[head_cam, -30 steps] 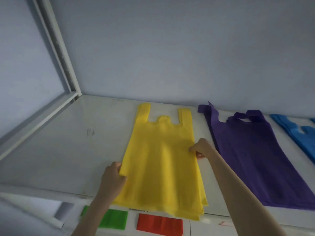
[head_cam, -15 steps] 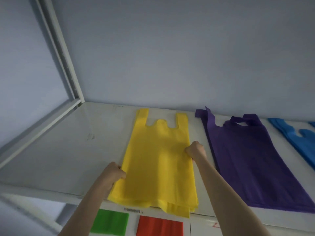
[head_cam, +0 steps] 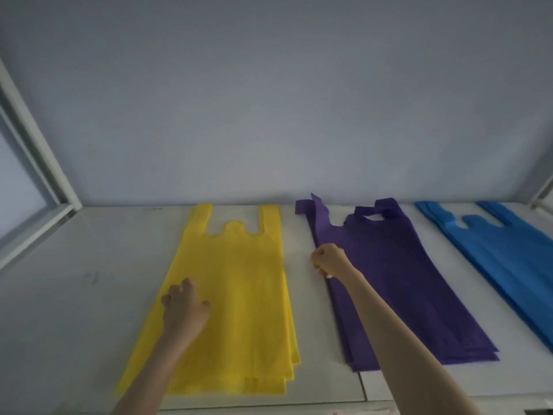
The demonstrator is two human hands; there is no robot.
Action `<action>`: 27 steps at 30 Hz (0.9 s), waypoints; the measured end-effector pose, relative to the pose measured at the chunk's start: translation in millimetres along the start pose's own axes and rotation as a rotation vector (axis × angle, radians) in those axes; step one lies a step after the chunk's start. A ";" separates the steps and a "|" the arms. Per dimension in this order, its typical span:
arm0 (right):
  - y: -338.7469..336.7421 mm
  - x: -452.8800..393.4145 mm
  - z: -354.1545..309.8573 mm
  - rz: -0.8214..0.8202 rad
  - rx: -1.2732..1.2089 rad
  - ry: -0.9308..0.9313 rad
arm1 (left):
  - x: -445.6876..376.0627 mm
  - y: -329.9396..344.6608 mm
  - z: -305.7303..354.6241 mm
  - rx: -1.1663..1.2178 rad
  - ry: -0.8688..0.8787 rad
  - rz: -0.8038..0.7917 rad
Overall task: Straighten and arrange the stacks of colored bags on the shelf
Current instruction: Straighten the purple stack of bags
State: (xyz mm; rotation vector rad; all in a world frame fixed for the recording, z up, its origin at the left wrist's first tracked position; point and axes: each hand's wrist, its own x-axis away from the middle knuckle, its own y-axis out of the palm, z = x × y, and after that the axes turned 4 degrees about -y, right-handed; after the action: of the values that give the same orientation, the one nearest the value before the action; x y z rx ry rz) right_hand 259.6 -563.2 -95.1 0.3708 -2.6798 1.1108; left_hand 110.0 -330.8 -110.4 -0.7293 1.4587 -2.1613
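On the near edge of the pale grey shelf point(head_cam: 74, 339), the bottom hems of the flat yellow stack of fabric vest-style bags point(head_cam: 236, 295) fan out slightly, their layers stepped at the lower right corner. The left hand point(head_cam: 184, 308) rests on the left part of this yellow stack, fingers curled loosely against the cloth; whether it pinches any layer cannot be told. To its right, across a bare strip of shelf, the right hand point(head_cam: 329, 260) is curled at the left edge of the dark purple stack of fabric bags point(head_cam: 404, 289), fingers bent round that edge, seemingly gripping it. The two hands are well apart, one on each stack. The purple stack lies skewed, its lower end swung rightward, its handles rumpled and folded over near the wall. Farther right lies a blue stack of the same kind of bags point(head_cam: 502, 256), also angled, running out of view. Behind everything stands a plain pale blue-grey wall point(head_cam: 284, 100), with a white metal frame post point(head_cam: 33, 145) at the far left corner.
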 end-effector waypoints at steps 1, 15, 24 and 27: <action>-14.1 -3.4 6.2 -0.011 0.026 0.003 | 3.8 5.9 18.5 0.015 0.045 -0.001; -195.8 -97.4 142.2 0.159 0.214 0.044 | 85.8 93.0 234.7 0.221 0.022 -0.221; -197.9 -138.5 143.3 -0.037 -0.130 0.116 | 91.0 101.1 245.0 0.161 -0.070 -0.192; -199.7 -145.6 139.5 -0.058 -0.253 0.111 | 92.5 100.9 244.5 0.157 -0.074 -0.186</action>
State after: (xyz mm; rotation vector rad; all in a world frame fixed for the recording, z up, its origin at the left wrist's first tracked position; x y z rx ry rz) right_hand 445.1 -777.9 -102.2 0.3292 -2.6493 0.7411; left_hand 200.5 -596.0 -112.3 -0.9078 1.2098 -2.3289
